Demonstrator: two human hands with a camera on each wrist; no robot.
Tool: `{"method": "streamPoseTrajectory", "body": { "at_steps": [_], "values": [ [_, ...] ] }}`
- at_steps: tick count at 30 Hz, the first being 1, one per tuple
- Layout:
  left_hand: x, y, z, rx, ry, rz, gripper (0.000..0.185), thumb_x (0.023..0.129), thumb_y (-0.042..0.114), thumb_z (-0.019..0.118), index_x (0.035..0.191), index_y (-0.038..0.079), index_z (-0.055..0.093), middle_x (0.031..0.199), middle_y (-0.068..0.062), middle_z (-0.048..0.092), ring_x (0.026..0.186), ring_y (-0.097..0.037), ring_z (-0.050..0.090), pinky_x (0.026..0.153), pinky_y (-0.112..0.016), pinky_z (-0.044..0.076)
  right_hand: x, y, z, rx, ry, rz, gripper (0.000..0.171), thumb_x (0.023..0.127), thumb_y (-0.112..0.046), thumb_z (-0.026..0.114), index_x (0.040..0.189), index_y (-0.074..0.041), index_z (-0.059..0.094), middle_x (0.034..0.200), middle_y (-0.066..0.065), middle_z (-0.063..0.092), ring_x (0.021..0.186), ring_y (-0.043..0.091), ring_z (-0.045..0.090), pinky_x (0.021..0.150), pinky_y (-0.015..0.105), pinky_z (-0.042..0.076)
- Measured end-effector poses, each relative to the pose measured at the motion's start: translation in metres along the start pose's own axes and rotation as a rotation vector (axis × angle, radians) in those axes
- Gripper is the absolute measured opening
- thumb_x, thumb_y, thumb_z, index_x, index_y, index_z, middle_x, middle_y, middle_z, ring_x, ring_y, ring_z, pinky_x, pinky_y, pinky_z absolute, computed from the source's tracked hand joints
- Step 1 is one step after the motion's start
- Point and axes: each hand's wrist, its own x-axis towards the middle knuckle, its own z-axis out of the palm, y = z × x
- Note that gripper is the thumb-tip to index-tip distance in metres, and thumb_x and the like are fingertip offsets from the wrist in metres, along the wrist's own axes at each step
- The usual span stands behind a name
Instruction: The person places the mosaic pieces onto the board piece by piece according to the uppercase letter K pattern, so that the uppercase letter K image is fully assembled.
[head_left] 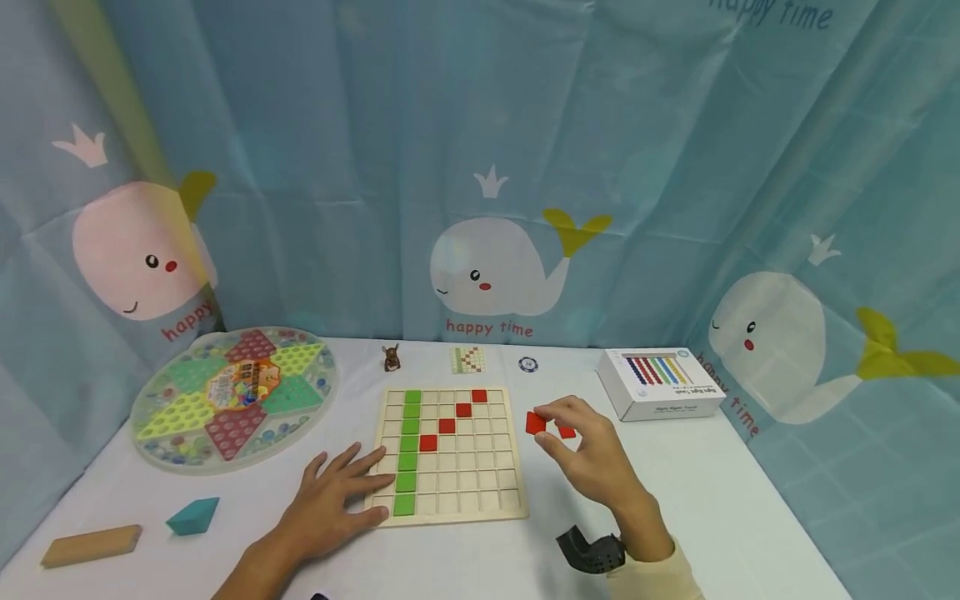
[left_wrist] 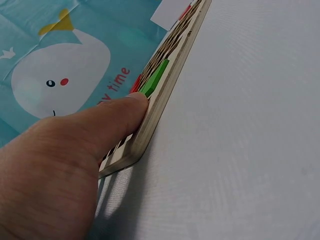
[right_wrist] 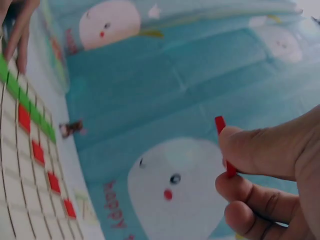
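A wooden grid board (head_left: 472, 505) lies on the white table. Green square tiles (head_left: 407, 461) fill one column near its left side, and several red tiles (head_left: 447, 426) step diagonally up to the right. My left hand (head_left: 330, 504) rests on the board's left edge with fingers spread; its thumb (left_wrist: 125, 117) touches the near left corner area. To the right of the board, my right hand (head_left: 592, 454) pinches a red square tile (right_wrist: 230, 169) between thumb and fingers, above the table. Another red tile (head_left: 567, 432) shows partly behind that hand.
Behind the board are a small brown animal figurine (head_left: 391, 358), a pattern card (head_left: 468, 360) and a round chip (head_left: 528, 364). A white box (head_left: 660, 392) stands back right. At left lie a round Chinese checkers board (head_left: 180, 375), a teal block (head_left: 193, 517) and a wooden block (head_left: 92, 546).
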Motion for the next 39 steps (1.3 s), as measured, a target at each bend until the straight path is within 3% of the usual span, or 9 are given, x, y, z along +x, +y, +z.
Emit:
{"method": "streamPoseTrajectory", "body": {
  "at_steps": [7,16,21,30,39],
  "values": [
    [0.0,-0.002,0.001,-0.005,0.001,0.004,0.049,0.08,0.057,0.069,0.118,0.027,0.072,0.143,0.005,0.048,0.137,-0.035,0.031,0.104,-0.065,0.007,0.013,-0.019,0.017,0.047,-0.013,-0.044,0.033,0.08,-0.003,0.078,0.112,-0.005,0.069,0.105,-0.009,0.062,0.095,0.019,0.058,0.079,0.033,0.051],
    [0.001,-0.001,0.002,-0.005,0.014,0.008,0.047,0.079,0.056,0.07,0.117,0.028,0.072,0.143,0.004,0.049,0.137,-0.035,0.032,0.104,-0.065,0.007,0.025,-0.025,0.048,0.081,-0.042,-0.016,0.029,0.082,-0.007,0.077,0.111,-0.004,0.07,0.104,-0.007,0.063,0.102,0.011,0.056,0.085,0.034,0.051],
    [0.001,-0.001,0.001,-0.007,0.018,0.013,0.046,0.079,0.055,0.071,0.117,0.027,0.073,0.142,0.003,0.049,0.137,-0.036,0.032,0.104,-0.065,0.007,0.028,-0.021,0.068,0.068,-0.039,0.009,0.029,0.083,-0.009,0.076,0.112,-0.005,0.07,0.105,-0.004,0.063,0.103,0.014,0.056,0.084,0.034,0.052],
    [0.001,-0.001,0.001,-0.002,0.011,0.006,0.047,0.08,0.055,0.07,0.117,0.027,0.072,0.143,0.004,0.049,0.137,-0.035,0.031,0.104,-0.065,0.008,0.025,-0.008,0.093,0.067,-0.115,0.092,0.028,0.085,-0.009,0.075,0.112,-0.006,0.07,0.107,-0.003,0.063,0.105,0.015,0.056,0.09,0.036,0.049],
    [0.0,-0.001,0.002,-0.002,0.008,0.006,0.046,0.079,0.055,0.071,0.117,0.028,0.073,0.142,0.004,0.05,0.137,-0.035,0.031,0.104,-0.064,0.008,0.014,0.012,0.115,0.051,-0.194,0.173,0.025,0.086,-0.012,0.073,0.111,-0.008,0.071,0.103,-0.006,0.062,0.092,0.017,0.057,0.079,0.032,0.05]
  ]
}}
